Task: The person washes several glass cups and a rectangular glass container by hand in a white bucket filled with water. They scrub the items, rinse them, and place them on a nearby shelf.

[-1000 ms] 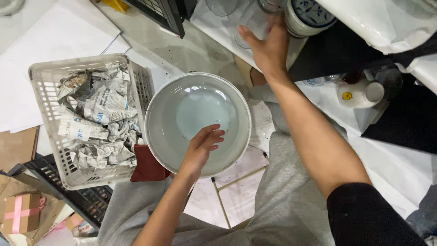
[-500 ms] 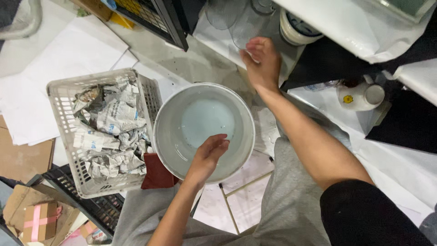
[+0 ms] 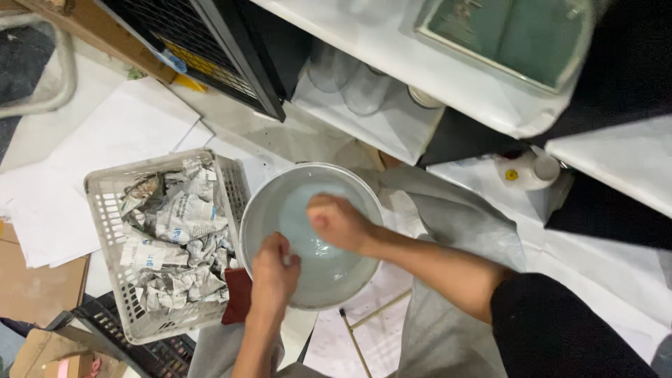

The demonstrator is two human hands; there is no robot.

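Both hands now work inside the grey bowl (image 3: 311, 234), seen from the head camera. Half a second ago the right hand (image 3: 337, 222) was up beyond the bowl's far rim, by the clear glass jars (image 3: 353, 84) under the white shelf (image 3: 448, 77); it has since dropped into the basin, where its grip is clenched into a loose fist over the shallow pale liquid. Whether anything sits inside that fist cannot be told. The left hand (image 3: 274, 269) has stayed at the near rim, fingers curled inward, seemingly pinching something small and pale, though the item is too small to name. That shift reads as the reaching being finished and the handling in the liquid beginning.

Left of both grips, just beside the bowl, stands a white plastic basket (image 3: 105, 210) packed with crumpled newspaper (image 3: 175, 238). A dark red cloth (image 3: 236, 294) lies wedged between basket and bowl, below the left grip. Well to the right of the right grip, a white bottle (image 3: 528, 170) rests on paper-covered floor.
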